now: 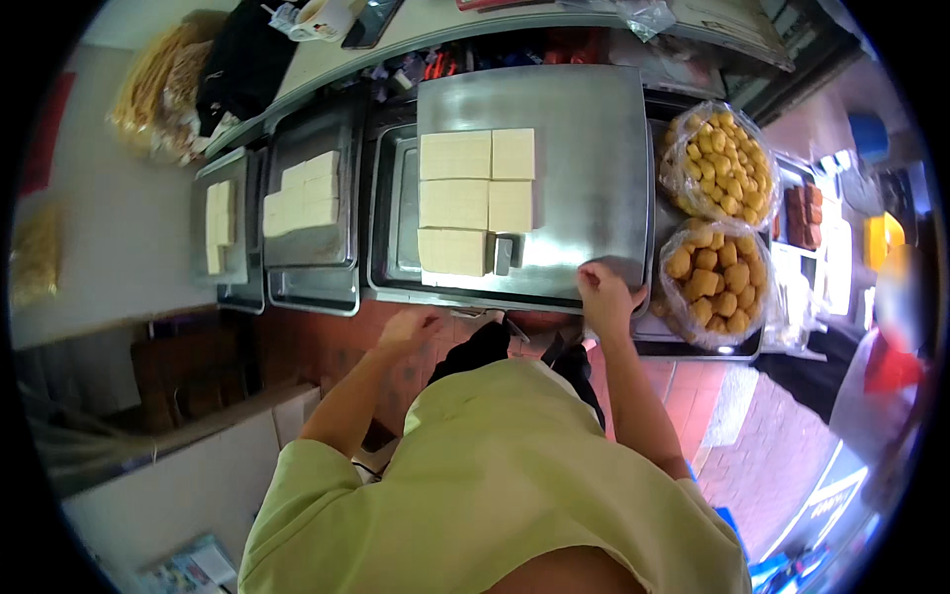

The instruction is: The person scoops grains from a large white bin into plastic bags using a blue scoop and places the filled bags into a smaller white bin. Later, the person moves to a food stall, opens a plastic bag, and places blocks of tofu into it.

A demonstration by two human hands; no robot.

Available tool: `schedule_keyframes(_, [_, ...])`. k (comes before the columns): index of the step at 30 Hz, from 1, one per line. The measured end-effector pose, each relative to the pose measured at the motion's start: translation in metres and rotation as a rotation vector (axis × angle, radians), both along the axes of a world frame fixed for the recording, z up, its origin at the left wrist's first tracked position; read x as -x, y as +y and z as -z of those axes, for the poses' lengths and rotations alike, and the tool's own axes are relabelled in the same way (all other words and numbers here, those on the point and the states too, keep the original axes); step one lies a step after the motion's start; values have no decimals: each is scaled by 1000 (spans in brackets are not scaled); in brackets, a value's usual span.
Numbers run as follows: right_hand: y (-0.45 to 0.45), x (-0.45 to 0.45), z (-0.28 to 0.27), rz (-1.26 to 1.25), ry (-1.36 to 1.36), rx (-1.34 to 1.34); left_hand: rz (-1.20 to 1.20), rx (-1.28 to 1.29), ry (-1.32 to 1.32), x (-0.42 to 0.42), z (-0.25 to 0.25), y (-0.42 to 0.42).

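Note:
Several pale blocks of what looks like tofu (454,204) sit in two columns on a smooth metal sheet (586,171). A small metal blade or scraper (503,257) stands beside the front blocks. Over the sheet's front right corner is my right hand (608,297), its fingers curled and one finger sticking out to the side. I see nothing held in it. My left hand (408,328), slightly blurred, hangs in front of the trays, apart from the sheet. Its fingers are bent, and their tips are hard to make out.
More pale blocks lie on a left tray (308,245) and a far-left tray (215,286). Two plastic bags, one of yellow pieces (720,163) and one of browned puffs (716,282), stand right. A shelf (438,26) with a phone (371,24) runs behind. Another person (861,386) is at right.

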State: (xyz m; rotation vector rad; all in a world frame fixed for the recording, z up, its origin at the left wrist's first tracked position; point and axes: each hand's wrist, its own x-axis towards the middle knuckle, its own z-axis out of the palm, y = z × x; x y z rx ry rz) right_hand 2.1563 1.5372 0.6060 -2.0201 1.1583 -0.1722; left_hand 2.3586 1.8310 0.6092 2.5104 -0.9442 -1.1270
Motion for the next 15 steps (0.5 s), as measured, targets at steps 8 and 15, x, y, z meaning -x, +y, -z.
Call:
schedule_keyframes(8, [66, -59, 20, 233, -430, -433, 506, 393, 172, -40, 13, -66])
schedule_keyframes(15, [45, -28, 9, 314, -449, -662, 480, 523, 197, -65, 28, -69])
